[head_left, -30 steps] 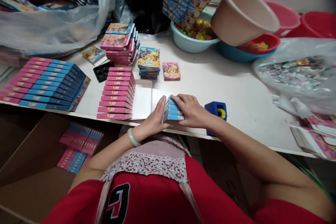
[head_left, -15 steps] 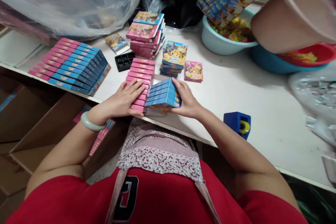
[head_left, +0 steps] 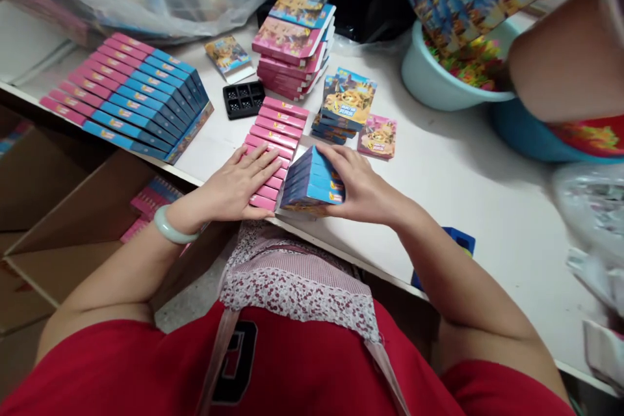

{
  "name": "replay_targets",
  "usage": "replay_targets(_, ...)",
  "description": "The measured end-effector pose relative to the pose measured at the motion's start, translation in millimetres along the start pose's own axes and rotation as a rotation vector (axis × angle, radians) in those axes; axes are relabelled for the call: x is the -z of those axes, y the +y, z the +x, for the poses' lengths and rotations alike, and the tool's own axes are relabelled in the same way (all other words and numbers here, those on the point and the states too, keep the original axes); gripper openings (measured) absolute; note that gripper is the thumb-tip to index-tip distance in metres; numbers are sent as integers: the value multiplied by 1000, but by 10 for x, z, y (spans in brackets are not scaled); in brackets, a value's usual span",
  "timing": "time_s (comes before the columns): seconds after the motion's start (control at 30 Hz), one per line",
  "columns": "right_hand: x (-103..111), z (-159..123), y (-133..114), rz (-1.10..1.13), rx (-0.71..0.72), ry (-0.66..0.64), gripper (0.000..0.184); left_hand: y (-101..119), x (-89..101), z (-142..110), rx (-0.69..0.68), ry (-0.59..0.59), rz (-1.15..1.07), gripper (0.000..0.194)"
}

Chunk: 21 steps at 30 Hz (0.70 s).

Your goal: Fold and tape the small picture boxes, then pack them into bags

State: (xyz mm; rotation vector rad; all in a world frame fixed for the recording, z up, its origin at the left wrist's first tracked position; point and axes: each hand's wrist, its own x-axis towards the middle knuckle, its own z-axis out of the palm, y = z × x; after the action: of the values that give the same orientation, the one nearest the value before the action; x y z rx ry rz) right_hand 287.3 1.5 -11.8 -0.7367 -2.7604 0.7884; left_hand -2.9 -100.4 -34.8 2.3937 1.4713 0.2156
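Shifted left since earlier: blue box bundle (head_left: 312, 183) now clasped in my right hand (head_left: 363, 190), butted against pink box row (head_left: 273, 146). Left hand (head_left: 238, 183) flat, fingers spread, pressing near end of pink box row at table edge (head_left: 341, 257).

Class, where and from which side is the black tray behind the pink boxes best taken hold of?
Pinch the black tray across its two long edges from above: it lies flat, thin and apart from the pink boxes, with bare table around it, so the fingers fit beside each edge.
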Motion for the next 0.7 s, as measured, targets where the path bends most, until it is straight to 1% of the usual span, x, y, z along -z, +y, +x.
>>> replay_targets(0.1,-71,-139,14,15,11,45,108,24,4,25,34,-14,-58,97)
replay_targets(0.2,-178,-227,19,10,-16,102,110,36,-2,35,47,-5,-111,98)
replay_targets(0.37,-230,-267,76,17,-55,150,114,40,-8,37,58,10,-170,99)
replay_targets(0.5,-270,-291,145,18,-67,195,115,37,19,49,75,3,-168,101)
replay_targets(0.6,-334,-323,131,14,-47,196,114,25,48,52,62,-13,-121,101)
replay_targets(0.7,-333,-316,37,-38,-30,135,112,17,67,43,30,-39,-39,98)
